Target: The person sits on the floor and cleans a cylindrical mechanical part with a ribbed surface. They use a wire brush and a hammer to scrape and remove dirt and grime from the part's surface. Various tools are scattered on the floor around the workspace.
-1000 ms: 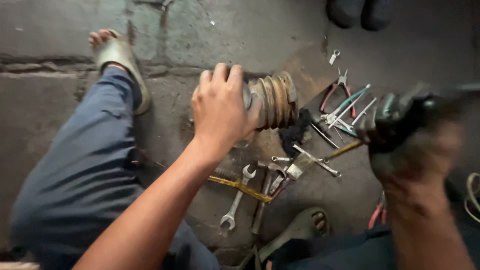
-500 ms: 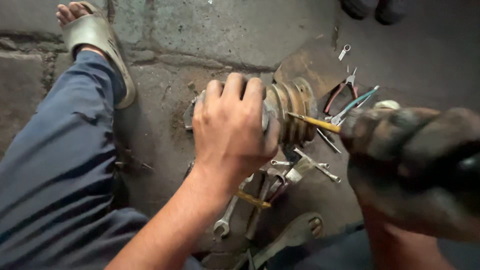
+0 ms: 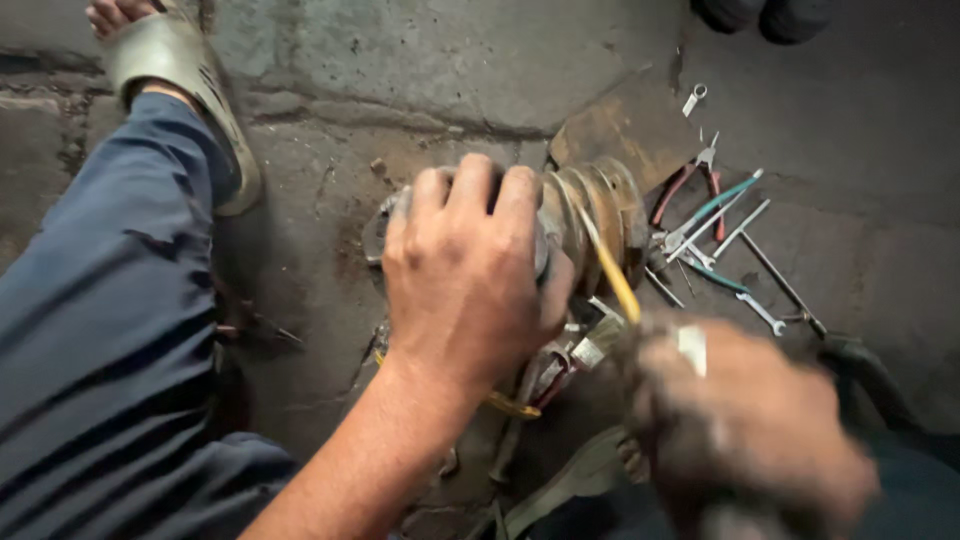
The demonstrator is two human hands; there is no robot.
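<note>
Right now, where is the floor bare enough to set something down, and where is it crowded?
Bare concrete floor lies beyond the grooved pulley, right of the sandal. Crowded: pliers and wrenches right of the pulley, more tools under the left hand and right hand.

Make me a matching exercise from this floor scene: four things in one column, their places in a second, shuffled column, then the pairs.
Things
1. left hand
2. sandal
3. teal-handled pliers
4. right hand

Places
A. top left, on a foot
B. on the floor, right of the grooved pulley
C. clasped over the pulley's near end
D. bottom right, blurred, holding a yellow-shafted tool

Pairs: 1-C, 2-A, 3-B, 4-D
</note>
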